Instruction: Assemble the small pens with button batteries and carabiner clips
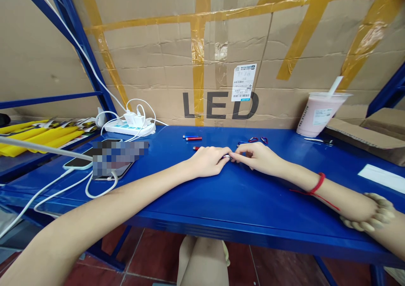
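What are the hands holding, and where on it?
Both hands hold one small item: left hand wraps its body, right hand pinches its silvery tip. Its kind cannot be told.

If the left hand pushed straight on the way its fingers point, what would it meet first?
Most likely the right hand: the left hand points at its fingertips, the two meeting at a small item pinched between them.

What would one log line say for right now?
left hand: holds item | right hand: fingers pinch item | table: lighters, clips, cup
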Available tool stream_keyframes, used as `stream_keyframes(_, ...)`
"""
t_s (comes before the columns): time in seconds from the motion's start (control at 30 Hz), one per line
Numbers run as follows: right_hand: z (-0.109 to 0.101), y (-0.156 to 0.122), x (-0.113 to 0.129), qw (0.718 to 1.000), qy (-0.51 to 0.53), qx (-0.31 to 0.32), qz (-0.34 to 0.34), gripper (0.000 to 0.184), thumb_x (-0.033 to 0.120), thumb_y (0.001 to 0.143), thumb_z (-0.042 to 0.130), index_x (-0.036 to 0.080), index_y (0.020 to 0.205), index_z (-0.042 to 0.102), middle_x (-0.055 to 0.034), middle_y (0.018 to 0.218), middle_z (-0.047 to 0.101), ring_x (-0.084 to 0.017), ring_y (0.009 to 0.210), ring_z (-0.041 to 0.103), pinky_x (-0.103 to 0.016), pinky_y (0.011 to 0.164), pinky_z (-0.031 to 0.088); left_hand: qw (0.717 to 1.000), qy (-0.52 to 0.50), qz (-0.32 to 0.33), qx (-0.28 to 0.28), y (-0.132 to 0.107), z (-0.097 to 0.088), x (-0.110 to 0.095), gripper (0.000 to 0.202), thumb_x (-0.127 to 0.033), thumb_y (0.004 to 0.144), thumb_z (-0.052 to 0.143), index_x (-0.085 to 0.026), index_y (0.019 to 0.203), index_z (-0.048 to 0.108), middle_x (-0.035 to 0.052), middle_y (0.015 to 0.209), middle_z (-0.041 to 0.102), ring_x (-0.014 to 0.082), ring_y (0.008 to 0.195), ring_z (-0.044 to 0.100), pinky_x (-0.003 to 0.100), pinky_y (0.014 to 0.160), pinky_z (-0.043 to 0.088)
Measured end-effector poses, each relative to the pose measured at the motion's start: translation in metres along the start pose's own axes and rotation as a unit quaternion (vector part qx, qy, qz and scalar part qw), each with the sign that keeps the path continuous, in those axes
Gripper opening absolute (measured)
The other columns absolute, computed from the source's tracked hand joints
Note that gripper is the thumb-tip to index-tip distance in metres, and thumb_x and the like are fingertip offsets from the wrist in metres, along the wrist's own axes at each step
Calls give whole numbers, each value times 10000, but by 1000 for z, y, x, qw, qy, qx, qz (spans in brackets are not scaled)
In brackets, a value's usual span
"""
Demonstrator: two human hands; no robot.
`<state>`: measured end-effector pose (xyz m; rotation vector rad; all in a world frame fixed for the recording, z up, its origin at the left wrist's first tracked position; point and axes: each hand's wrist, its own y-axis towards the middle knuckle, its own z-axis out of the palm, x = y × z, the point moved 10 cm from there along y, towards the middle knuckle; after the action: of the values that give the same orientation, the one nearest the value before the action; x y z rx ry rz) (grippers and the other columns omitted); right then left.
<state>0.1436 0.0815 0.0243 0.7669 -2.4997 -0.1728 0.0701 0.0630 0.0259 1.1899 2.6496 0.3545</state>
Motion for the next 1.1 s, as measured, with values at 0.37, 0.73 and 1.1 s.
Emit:
stream_keyframes(0.37, -1, -1, 1, 1000, -12, -3, -2, 435, 534, 832, 408, 198, 720, 659, -8, 634, 616, -105, 496, 511, -247, 510, 348, 1000, 3, -2, 6, 0, 1, 0, 265, -262, 896, 327, -248, 1053, 541, -24, 1037, 652, 183, 885, 624, 265, 649, 473)
stream_keyframes(0.73, -1, -1, 2, 1000, -20, -7, -7, 452, 554, 824, 415, 190, 722, 664, -21, 650, 630, -116, 524, 517, -246, 512, 350, 1000, -1, 3, 9, 0, 2, 0, 261, -258, 901, 323, -242, 1046, 538, -17, 1045, 649, 181, 908, 621, 265, 671, 477)
stream_keyframes(1.1, -1, -1, 1, 999, -35, -5, 2, 447, 561, 818, 422, 199, 726, 668, -19, 689, 646, -115, 530, 512, -249, 514, 343, 1000, -3, 5, 9, 0, 2, -1, 259, -256, 900, 325, -239, 1046, 538, -16, 1034, 649, 181, 892, 623, 271, 681, 479)
